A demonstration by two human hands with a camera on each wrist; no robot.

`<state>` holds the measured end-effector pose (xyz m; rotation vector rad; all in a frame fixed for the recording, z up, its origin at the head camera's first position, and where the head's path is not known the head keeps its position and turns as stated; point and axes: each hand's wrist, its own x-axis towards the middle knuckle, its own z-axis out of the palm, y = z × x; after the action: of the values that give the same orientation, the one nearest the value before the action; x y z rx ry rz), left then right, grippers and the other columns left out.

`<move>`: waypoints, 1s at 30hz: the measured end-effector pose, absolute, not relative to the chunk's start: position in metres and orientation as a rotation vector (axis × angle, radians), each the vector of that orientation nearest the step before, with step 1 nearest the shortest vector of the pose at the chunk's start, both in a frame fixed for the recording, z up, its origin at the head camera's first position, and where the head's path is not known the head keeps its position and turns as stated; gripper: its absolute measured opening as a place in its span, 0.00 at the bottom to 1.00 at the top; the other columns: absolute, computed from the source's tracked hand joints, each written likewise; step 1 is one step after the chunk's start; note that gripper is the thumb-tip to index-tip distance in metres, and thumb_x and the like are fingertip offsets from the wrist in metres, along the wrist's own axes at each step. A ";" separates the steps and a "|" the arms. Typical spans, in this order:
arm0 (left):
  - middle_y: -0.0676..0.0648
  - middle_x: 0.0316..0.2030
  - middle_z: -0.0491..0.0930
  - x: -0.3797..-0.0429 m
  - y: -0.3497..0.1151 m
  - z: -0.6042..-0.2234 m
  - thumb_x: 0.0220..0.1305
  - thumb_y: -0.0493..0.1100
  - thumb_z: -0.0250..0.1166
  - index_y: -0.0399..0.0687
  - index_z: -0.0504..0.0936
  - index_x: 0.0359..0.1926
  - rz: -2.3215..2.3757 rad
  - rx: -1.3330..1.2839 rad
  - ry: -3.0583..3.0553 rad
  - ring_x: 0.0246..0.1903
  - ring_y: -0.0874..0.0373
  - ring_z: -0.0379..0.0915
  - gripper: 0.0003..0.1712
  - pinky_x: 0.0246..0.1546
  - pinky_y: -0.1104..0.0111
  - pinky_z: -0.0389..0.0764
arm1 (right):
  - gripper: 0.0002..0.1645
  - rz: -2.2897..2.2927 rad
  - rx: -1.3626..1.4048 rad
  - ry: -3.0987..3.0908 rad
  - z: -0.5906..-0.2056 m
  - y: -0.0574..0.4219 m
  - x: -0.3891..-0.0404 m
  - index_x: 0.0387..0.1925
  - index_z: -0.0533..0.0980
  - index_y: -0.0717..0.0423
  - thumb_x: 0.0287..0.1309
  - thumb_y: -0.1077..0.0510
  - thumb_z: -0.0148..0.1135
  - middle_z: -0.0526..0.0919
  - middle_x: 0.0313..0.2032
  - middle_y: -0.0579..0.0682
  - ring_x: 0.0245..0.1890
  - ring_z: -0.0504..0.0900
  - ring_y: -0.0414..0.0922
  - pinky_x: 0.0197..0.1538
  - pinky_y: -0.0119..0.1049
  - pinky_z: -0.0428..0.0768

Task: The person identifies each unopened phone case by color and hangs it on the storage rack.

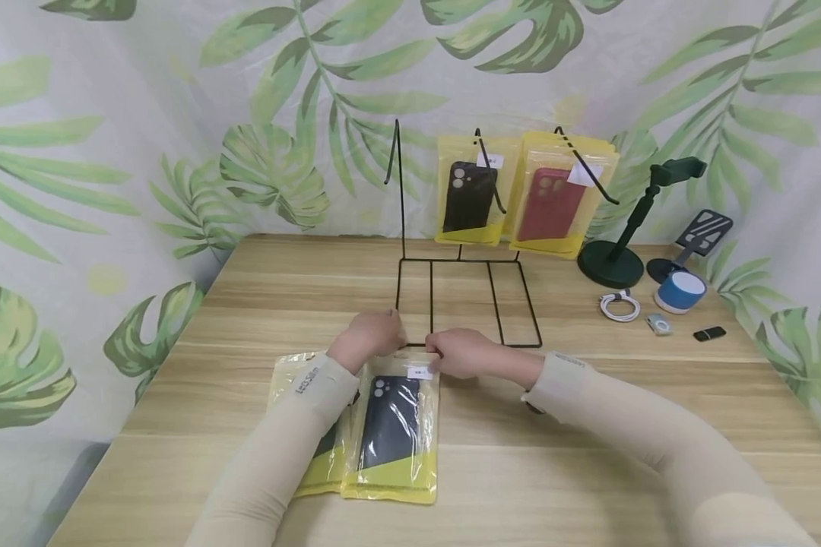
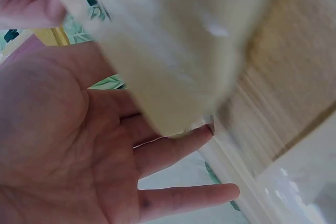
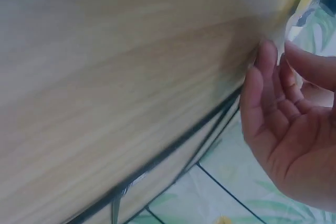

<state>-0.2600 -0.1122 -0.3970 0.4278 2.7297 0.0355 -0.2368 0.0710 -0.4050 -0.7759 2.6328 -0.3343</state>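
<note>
A dark phone case in a yellow, clear-fronted pouch (image 1: 390,425) lies near the front of the table, its white label at the upper right. My right hand (image 1: 461,353) pinches the pouch's upper right corner between thumb and fingers. At the top edge, on the left, is my left hand (image 1: 372,334); its thumb and index tips pass behind the pouch (image 2: 173,72) in the left wrist view, while the other fingers stretch out. Partly under my left forearm lies another pouched phone case (image 1: 294,372). Behind both hands stands a black wire rack (image 1: 461,260).
On the rack's hooks hang a black phone case pouch (image 1: 468,197) and red phone case pouches (image 1: 547,205). To the right stand a green phone stand (image 1: 612,262), a dark folding stand (image 1: 701,235), a blue-white round speaker (image 1: 680,292), a coiled white cable (image 1: 619,306) and a black stick (image 1: 709,333).
</note>
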 end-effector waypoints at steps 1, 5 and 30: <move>0.35 0.71 0.64 -0.260 -0.112 -0.397 0.74 0.49 0.51 0.31 0.59 0.73 0.046 0.426 2.727 0.42 0.49 0.78 0.35 0.43 0.62 0.83 | 0.12 -0.354 -0.781 2.641 -0.403 0.076 -0.235 0.44 0.78 0.50 0.64 0.49 0.64 0.84 0.35 0.45 0.34 0.81 0.42 0.43 0.40 0.82; 0.34 0.70 0.66 -0.259 -0.112 -0.393 0.74 0.49 0.51 0.30 0.60 0.72 0.068 0.442 2.730 0.44 0.48 0.78 0.35 0.49 0.59 0.83 | 0.07 -0.452 -0.825 2.677 -0.392 0.097 -0.225 0.39 0.78 0.47 0.66 0.50 0.61 0.83 0.30 0.41 0.27 0.78 0.39 0.35 0.36 0.79; 0.32 0.63 0.74 -0.259 -0.111 -0.394 0.72 0.53 0.59 0.29 0.66 0.68 0.019 0.445 2.758 0.58 0.40 0.76 0.37 0.60 0.52 0.79 | 0.04 -1.469 -1.013 2.892 -0.317 0.180 -0.184 0.36 0.76 0.60 0.68 0.67 0.56 0.79 0.23 0.49 0.21 0.79 0.40 0.26 0.29 0.81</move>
<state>-0.2585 -0.1112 -0.3941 0.4454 2.7585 0.0194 -0.1844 0.1798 -0.3169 -1.0131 2.8920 -1.4690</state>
